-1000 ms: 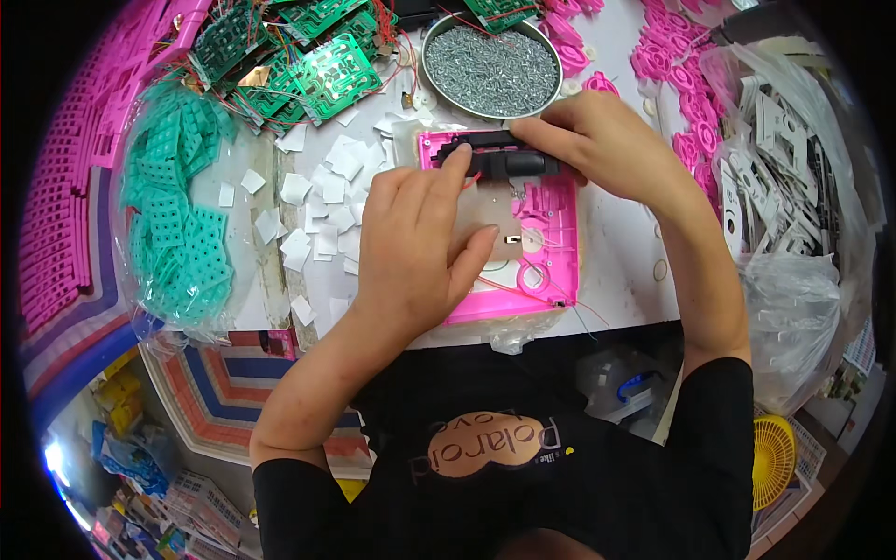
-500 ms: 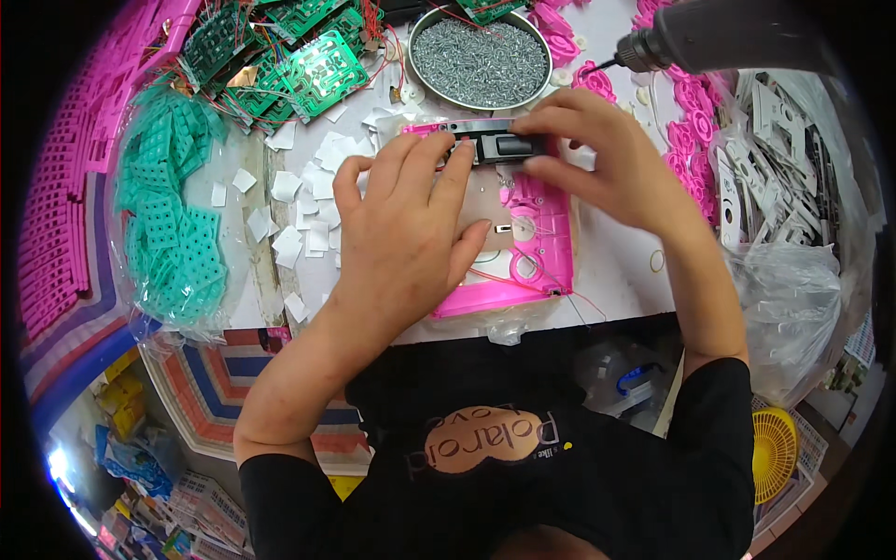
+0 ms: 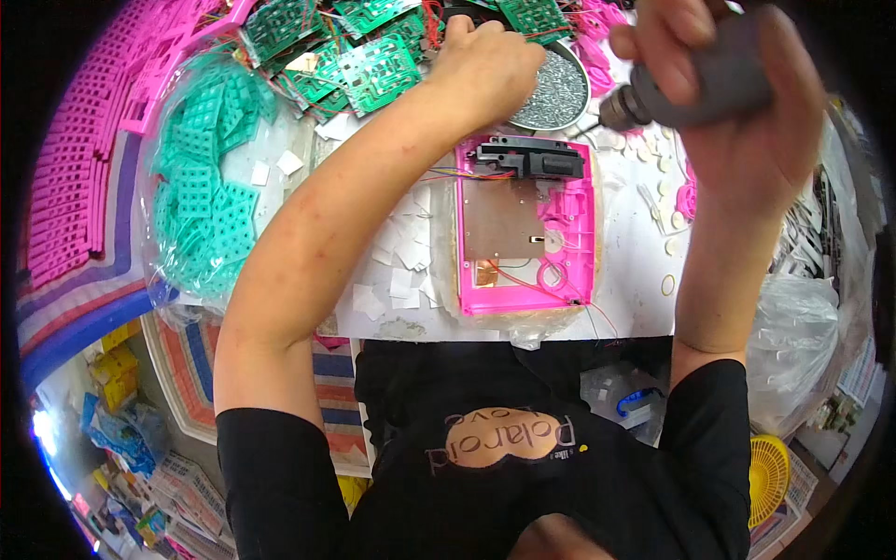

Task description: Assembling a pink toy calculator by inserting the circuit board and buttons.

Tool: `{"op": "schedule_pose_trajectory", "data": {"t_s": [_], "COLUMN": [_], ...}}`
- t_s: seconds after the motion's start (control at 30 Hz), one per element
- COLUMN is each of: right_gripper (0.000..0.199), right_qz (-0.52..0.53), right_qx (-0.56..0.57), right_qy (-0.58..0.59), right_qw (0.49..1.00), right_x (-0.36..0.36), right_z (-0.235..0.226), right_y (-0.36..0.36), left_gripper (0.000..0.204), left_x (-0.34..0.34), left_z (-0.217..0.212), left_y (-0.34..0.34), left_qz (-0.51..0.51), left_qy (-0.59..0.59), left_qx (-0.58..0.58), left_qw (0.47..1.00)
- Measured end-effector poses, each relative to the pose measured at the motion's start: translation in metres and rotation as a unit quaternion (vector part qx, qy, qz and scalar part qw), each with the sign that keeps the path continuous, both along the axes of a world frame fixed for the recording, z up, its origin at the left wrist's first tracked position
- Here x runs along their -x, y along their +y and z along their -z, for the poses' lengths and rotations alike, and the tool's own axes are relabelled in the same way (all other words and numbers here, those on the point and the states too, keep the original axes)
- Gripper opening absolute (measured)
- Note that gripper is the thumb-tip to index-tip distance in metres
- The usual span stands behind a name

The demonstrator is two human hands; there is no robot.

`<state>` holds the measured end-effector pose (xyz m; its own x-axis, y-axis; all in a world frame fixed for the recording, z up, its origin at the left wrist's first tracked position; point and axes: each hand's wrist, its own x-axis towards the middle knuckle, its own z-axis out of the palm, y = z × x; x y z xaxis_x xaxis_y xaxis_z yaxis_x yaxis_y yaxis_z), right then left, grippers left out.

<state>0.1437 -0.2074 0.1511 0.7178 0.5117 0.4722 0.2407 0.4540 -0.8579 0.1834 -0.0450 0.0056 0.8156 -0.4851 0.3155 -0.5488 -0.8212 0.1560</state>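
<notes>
My left hand (image 3: 493, 73) reaches over the left side of a round metal bowl of small screws (image 3: 557, 91); its fingers are curled, and their tips are hidden. At the upper right my right hand (image 3: 761, 140) wraps round a dark grey electric screwdriver (image 3: 723, 79), whose bit points left toward the bowl. In front of me an open pink plastic casing (image 3: 474, 301) lies on a clear plastic bag. Neither hand touches it. A black plastic module (image 3: 546, 162) sits across its far end, with coloured wires at its left. A brown board (image 3: 502, 215) lies inside the casing.
Green circuit boards (image 3: 378, 70) with wires pile at the far left, above a bag of teal rubber keypads (image 3: 210, 187). White paper squares (image 3: 403, 285) lie left of the casing. A clear plastic bag (image 3: 793, 322) and a yellow basket (image 3: 768, 481) are at the right.
Both hands have left the black module in the casing. My left hand has moved up to the screw bowl. The right has gone up and taken hold of the electric screwdriver.
</notes>
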Motion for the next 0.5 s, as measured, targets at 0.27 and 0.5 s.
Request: {"op": "schedule_pose_trajectory", "data": {"t_s": [0.27, 0.5], "right_gripper": [0.046, 0.046], "right_qz": [0.294, -0.102], "right_qx": [0.106, -0.073], "right_qy": [0.052, -0.026], "right_qw": [0.949, 0.992], "right_x": [0.011, 0.034], "right_z": [0.023, 0.027], "right_y": [-0.010, -0.044], "left_gripper": [0.023, 0.010], "left_x": [0.030, 0.114], "left_z": [-0.025, -0.054], "left_y": [0.014, 0.006], "left_qz": [0.063, 0.104], "left_qy": [0.008, 0.103], "left_qx": [0.152, 0.339], "left_qw": [0.986, 0.929]}}
